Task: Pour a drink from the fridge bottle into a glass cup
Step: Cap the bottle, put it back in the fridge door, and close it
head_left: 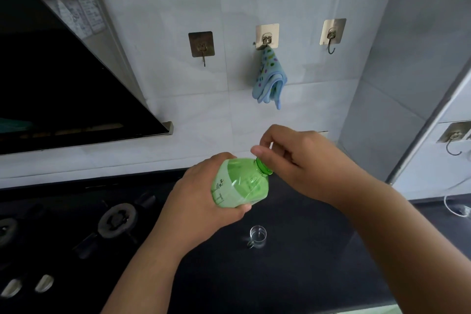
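Note:
A green plastic bottle (242, 182) with a pale label is held above the dark counter, tilted with its neck toward the upper right. My left hand (201, 199) wraps around its body. My right hand (298, 158) pinches the cap at the bottle's neck with thumb and fingers; the cap itself is hidden under the fingers. A small clear glass cup (258, 236) with a handle stands upright on the black countertop (293, 275), below the bottle and between my forearms.
A gas hob with a burner (117, 220) and knobs (28, 285) lies to the left. A black range hood (63, 84) slopes above it. A blue cloth (269, 79) hangs from a wall hook. A white cable (456, 208) lies at right.

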Demonstrator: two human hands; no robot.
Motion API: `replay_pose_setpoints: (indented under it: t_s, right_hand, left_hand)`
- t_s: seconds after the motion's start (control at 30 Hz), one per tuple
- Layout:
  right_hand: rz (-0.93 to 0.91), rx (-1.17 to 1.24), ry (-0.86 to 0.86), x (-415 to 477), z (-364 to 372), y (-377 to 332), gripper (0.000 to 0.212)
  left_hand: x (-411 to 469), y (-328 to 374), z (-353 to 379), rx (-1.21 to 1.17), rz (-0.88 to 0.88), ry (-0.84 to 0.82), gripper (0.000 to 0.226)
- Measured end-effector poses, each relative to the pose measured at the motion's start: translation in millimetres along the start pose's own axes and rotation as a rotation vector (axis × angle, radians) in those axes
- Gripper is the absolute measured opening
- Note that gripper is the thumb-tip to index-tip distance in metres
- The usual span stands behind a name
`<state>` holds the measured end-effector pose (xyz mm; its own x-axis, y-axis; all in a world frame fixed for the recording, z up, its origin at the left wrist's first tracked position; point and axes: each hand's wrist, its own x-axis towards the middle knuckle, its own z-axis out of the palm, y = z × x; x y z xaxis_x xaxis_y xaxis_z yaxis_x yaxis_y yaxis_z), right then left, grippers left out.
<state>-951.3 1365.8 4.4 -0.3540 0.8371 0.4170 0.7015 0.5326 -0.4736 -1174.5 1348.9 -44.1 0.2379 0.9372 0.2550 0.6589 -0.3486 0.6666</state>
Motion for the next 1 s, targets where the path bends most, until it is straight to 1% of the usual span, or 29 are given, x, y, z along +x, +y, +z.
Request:
replay_pose_setpoints:
  t_s: [0.07, 0.13, 0.2, 0.3, 0.4, 0.47, 0.5, 0.57, 0.63, 0.67, 0.7, 0.73, 0.77, 0.8, 0.83, 0.87, 0.9, 0.97, 1.0]
  right_hand:
    - [-0.032, 0.016, -0.12, -6, -5, 6, 0.036]
    - [-0.091, -0.004, -0.189, -10, -7, 13, 0.037]
    - [-0.107, 0.033, -0.176, -11, -6, 18, 0.035]
    - [-0.046, 0.057, -0.149, -9, -2, 23, 0.037]
    - [0.05, -0.096, -0.145, -8, 1, 21, 0.053]
    - [0.08, -0.203, -0.129, -8, 5, 18, 0.061]
    - [0.045, -0.209, -0.099, -8, 7, 17, 0.062]
    - [-0.099, -0.163, -0.028, -8, 7, 18, 0.052]
    - [-0.209, -0.142, 0.023, -9, 8, 22, 0.045]
    - [-0.215, -0.153, 0.067, -9, 10, 21, 0.045]
    - [-0.159, -0.183, 0.125, -10, 13, 17, 0.047]
    - [-0.029, -0.239, 0.164, -9, 15, 11, 0.05]
    - [0.155, -0.303, 0.144, -6, 17, 7, 0.056]
    - [0.337, -0.346, 0.073, -4, 18, 3, 0.06]
    - [0.458, -0.359, -0.029, -2, 18, 3, 0.063]
    - [0.48, -0.333, -0.084, -2, 19, 5, 0.064]
    - [0.43, -0.263, -0.08, -3, 18, 8, 0.063]
    - [0.143, -0.194, 0.083, -8, 16, 10, 0.055]
    - [0.033, -0.228, 0.149, -12, 18, 10, 0.052]
  left_hand:
    - [-1, -2, -2, -0.052, -0.032, -0.011, 0.066]
    - [-2, -4, -3, -0.049, -0.047, -0.006, 0.068]
    - [-2, -4, -2, 0.05, -0.027, 0.021, 0.068]
    - [-1, 2, 3, 0.236, 0.032, 0.097, 0.067]
    - [0, 4, 4, 0.316, 0.056, 0.112, 0.069]
    - [-2, 1, 1, 0.249, 0.021, 0.052, 0.068]
    - [-2, 1, -1, 0.183, -0.003, 0.012, 0.068]
    - [-3, 3, -4, 0.068, -0.031, -0.058, 0.067]
    - [-4, 10, -4, 0.028, -0.029, -0.094, 0.066]
    - [-5, 14, -2, 0.039, -0.018, -0.093, 0.066]
    - [-7, 17, 2, 0.076, 0.0, -0.069, 0.067]
    - [-8, 19, 6, 0.147, 0.015, -0.018, 0.067]
    - [-8, 19, 11, 0.243, 0.032, 0.047, 0.067]
    - [-9, 19, 16, 0.337, 0.042, 0.104, 0.067]
    - [-9, 17, 20, 0.392, 0.055, 0.148, 0.068]
    - [-8, 16, 22, 0.396, 0.052, 0.158, 0.069]
    - [-7, 15, 20, 0.341, 0.04, 0.139, 0.069]
    - [-6, 13, 12, 0.123, -0.024, 0.03, 0.069]
    - [-5, 12, 8, 0.057, -0.029, -0.009, 0.069]
